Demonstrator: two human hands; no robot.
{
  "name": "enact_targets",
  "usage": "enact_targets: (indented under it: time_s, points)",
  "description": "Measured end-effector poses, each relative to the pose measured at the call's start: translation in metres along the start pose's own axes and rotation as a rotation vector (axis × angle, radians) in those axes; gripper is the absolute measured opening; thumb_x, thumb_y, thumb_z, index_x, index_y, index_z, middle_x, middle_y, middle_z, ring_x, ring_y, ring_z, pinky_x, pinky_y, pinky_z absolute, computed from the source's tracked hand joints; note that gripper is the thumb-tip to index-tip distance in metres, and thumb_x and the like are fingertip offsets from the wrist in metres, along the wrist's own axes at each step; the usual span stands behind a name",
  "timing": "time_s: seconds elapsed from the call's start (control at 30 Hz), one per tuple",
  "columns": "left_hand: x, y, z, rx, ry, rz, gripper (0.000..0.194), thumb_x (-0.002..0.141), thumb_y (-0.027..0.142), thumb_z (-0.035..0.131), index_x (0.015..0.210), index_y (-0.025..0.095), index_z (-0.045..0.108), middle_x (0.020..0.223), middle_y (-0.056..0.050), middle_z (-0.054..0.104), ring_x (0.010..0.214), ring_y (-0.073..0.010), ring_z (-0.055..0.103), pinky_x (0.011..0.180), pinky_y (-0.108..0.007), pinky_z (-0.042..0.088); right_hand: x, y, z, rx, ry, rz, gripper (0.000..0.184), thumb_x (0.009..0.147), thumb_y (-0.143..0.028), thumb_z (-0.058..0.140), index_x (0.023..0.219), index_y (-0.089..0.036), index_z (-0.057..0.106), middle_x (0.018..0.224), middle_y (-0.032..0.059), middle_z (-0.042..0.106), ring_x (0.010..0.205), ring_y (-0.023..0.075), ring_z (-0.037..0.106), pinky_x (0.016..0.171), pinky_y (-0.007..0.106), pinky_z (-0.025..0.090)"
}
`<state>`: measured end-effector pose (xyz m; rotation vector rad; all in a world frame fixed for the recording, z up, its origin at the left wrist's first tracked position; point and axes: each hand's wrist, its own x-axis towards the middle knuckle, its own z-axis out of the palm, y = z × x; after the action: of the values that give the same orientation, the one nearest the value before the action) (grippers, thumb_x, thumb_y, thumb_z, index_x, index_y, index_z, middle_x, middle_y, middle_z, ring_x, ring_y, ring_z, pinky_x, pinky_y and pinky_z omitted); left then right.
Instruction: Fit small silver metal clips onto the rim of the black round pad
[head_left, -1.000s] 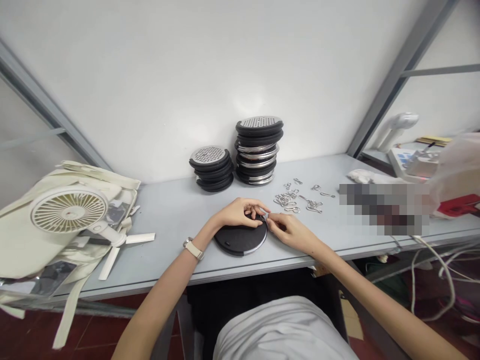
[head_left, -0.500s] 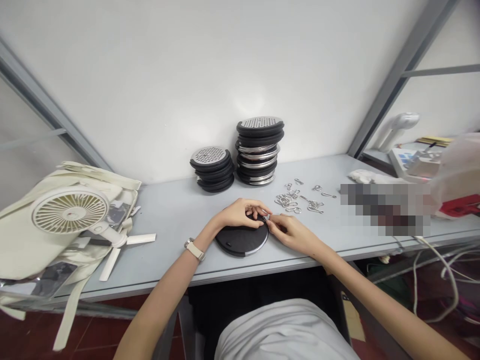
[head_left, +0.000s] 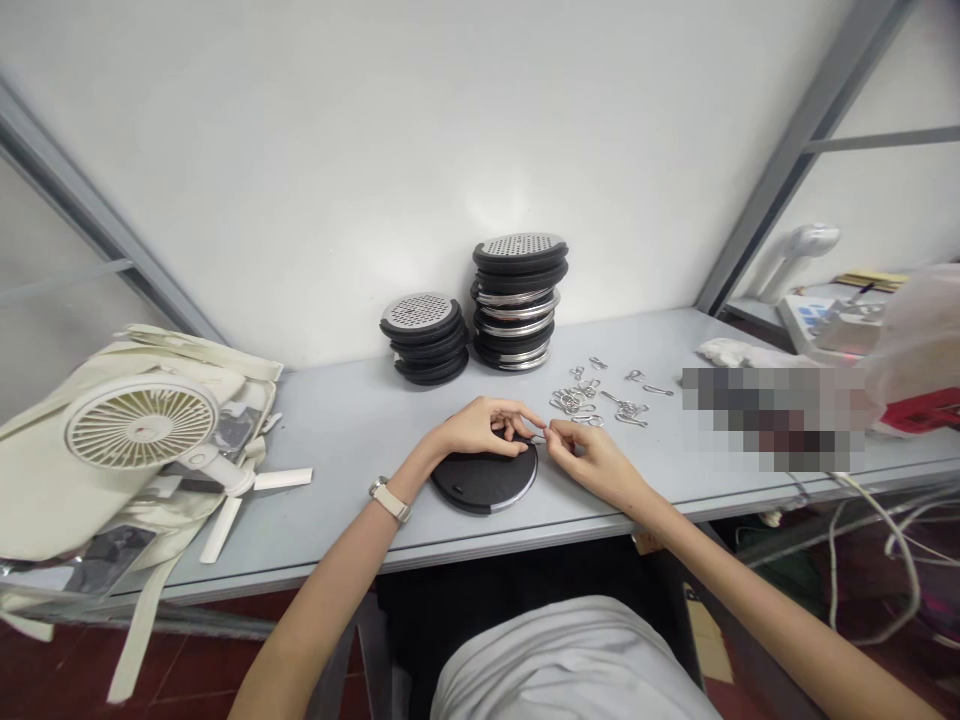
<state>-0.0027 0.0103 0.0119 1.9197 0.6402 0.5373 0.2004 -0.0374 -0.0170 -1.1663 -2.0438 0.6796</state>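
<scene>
A round black disc (head_left: 480, 482) with a partly silver rim lies flat near the table's front edge. My left hand (head_left: 487, 428) arches over its far side, fingers curled down and gripping it by the right far rim. Just off that rim, my right hand (head_left: 589, 455) has thumb and index finger pinched on a thin metal piece (head_left: 537, 438), mostly hidden, which looks like a wire hook. Several loose silver wire hooks (head_left: 576, 400) lie on the table beyond my right hand.
Behind the disc stand a short stack (head_left: 425, 340) and a taller stack (head_left: 521, 300) of similar black and silver discs with perforated tops. A white fan (head_left: 142, 425) rests on a cream bag (head_left: 45, 480) at left. White cloth (head_left: 727, 352) and a plastic bag (head_left: 926, 330) are at right.
My right hand has shifted slightly right, away from the disc's rim, and more of the thin metal piece shows between the hands. My left hand and the disc stay put.
</scene>
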Motion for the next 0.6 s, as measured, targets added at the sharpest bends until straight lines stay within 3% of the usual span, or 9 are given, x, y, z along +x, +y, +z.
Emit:
enact_targets:
  time_s: [0.23,0.47,0.6]
  points:
    - [-0.0001,0.0014,0.0004,0.08,0.047,-0.007,0.043,0.066,0.017,0.07,0.108,0.014,0.064,0.087,-0.005,0.06,0.065,-0.0063,0.046,0.064,-0.021,0.04,0.0016,0.0002,0.0028,-0.098,-0.118,-0.093,0.029,0.092,-0.033,0.036,0.071,-0.018,0.05,0.06,-0.0009,0.05,0.054,0.011,0.042,0.055,0.025,0.031]
    - [-0.001,0.002,0.0005,0.043,0.04,0.017,0.043,0.067,0.017,0.069,0.109,0.013,0.065,0.083,-0.004,0.06,0.069,-0.0076,0.048,0.067,-0.021,0.04,0.0006,0.0023,0.0027,-0.09,-0.143,-0.075,0.032,0.09,-0.033,0.038,0.061,-0.02,0.038,0.054,-0.0042,0.039,0.05,0.0093,0.036,0.051,0.023,0.027]
    - [-0.0008,0.0014,0.0,0.041,0.044,0.004,0.044,0.065,0.017,0.07,0.109,0.014,0.066,0.087,-0.006,0.062,0.069,-0.0081,0.048,0.068,-0.022,0.04,0.0001,0.0007,0.0024,-0.072,-0.136,-0.082,0.03,0.088,-0.031,0.04,0.061,-0.019,0.037,0.055,-0.0043,0.04,0.052,0.0089,0.037,0.052,0.023,0.028]
